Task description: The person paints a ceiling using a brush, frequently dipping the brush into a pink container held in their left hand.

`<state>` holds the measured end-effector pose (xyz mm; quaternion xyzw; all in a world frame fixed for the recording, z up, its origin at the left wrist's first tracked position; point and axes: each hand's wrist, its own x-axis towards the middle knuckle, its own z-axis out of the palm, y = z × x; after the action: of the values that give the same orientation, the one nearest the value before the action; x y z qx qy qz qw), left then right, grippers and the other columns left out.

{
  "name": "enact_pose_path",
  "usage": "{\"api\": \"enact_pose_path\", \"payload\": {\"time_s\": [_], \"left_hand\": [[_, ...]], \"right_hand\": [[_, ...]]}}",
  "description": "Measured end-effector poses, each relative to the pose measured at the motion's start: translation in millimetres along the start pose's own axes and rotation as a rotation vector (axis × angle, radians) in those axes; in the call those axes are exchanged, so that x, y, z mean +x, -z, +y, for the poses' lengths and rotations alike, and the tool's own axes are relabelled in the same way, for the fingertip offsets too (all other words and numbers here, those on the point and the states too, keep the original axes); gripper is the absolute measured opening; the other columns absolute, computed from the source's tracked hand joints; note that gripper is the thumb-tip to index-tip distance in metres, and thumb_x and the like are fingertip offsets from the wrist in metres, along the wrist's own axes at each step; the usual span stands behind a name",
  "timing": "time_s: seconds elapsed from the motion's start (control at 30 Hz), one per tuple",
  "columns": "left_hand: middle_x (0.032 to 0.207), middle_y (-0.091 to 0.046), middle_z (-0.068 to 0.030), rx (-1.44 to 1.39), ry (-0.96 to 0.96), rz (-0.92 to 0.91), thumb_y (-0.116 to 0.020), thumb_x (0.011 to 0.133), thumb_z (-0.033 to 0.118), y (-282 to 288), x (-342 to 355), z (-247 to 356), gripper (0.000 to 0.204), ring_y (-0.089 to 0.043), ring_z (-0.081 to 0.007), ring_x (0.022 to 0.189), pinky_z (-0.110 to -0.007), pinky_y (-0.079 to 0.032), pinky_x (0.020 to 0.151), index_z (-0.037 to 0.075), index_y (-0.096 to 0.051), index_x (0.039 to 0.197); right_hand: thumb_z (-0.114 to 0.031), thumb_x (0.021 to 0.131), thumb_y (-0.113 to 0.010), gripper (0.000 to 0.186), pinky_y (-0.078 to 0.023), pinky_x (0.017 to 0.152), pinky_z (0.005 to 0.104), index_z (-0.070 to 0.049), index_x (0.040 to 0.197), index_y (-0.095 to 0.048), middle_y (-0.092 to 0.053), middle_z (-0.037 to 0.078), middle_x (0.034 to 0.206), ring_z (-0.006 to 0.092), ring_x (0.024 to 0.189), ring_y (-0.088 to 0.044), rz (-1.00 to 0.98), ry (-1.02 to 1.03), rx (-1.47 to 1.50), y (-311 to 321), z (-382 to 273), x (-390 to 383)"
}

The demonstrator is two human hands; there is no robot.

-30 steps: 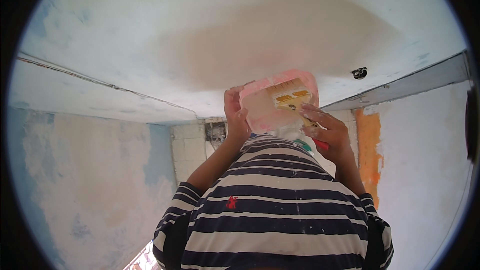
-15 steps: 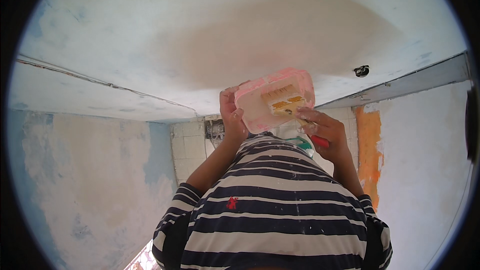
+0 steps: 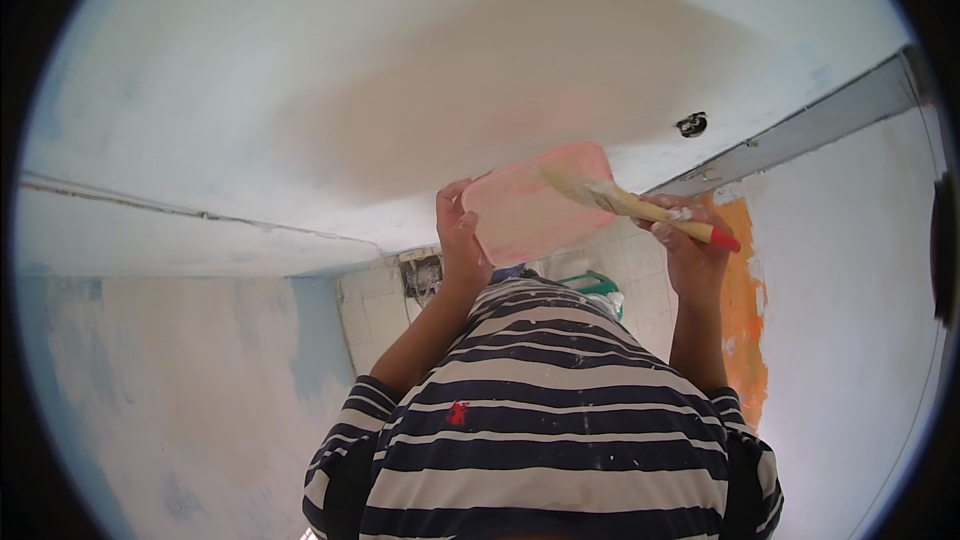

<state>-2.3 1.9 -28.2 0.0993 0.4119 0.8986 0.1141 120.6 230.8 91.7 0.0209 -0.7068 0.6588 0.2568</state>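
My left hand (image 3: 461, 240) grips the left end of a shallow pink plastic tub (image 3: 535, 210), which holds pale, whitish paint. My right hand (image 3: 692, 240) is closed round the yellowish handle of a paintbrush (image 3: 640, 207) with a red tip. The brush lies slanted over the tub's right side, its paint-smeared bristles over the tub; whether they touch the paint I cannot tell. Both hands have whitish smears. Just beyond the tub is a pale wall surface (image 3: 480, 60) with a broad beige-grey shaded area.
A round dark hole with wires (image 3: 692, 124) is in the surface at the right. A thin cable (image 3: 205, 215) runs along the left. Below are floor tiles (image 3: 372, 305), a green object (image 3: 598, 285), a patchy blue-white wall (image 3: 180, 370) and an orange strip (image 3: 740, 340).
My right hand has moved right, and the brush has turned from lying flat in the tub to a slanted side-on position. The tub is tilted slightly differently, still in my left hand.
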Motion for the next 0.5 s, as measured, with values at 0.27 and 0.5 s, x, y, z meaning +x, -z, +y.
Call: {"api": "enact_pose_path", "payload": {"time_s": [0.27,0.5], "left_hand": [[0.115,-0.054,-0.0143,-0.1,0.248,0.119,-0.049,0.088,0.013,-13.2,-1.5,-8.3,0.036,-0.056,-0.0245,0.11,-0.04,-0.048,0.096,0.003,-0.041,0.122],[0.125,-0.052,-0.0129,0.006,0.285,0.052,-0.05,0.097,0.034,17.3,-17.4,-29.8,0.045,-0.052,-0.0255,0.121,-0.042,-0.044,0.102,0.004,-0.039,0.129]], "right_hand": [[-0.003,0.09,-0.06,0.022,-0.056,0.085,0.0477,-0.009,0.111,-0.056,-0.065,0.018,0.112,0.0318,0.102,-0.066,0.364,-0.266,0.841,18.3,18.5,-15.6],[-0.004,0.09,-0.061,0.019,-0.056,0.082,0.0406,-0.013,0.106,-0.053,-0.065,0.014,0.11,0.0272,0.095,-0.066,0.397,-0.235,1.048,18.4,31.9,-14.6]]}}
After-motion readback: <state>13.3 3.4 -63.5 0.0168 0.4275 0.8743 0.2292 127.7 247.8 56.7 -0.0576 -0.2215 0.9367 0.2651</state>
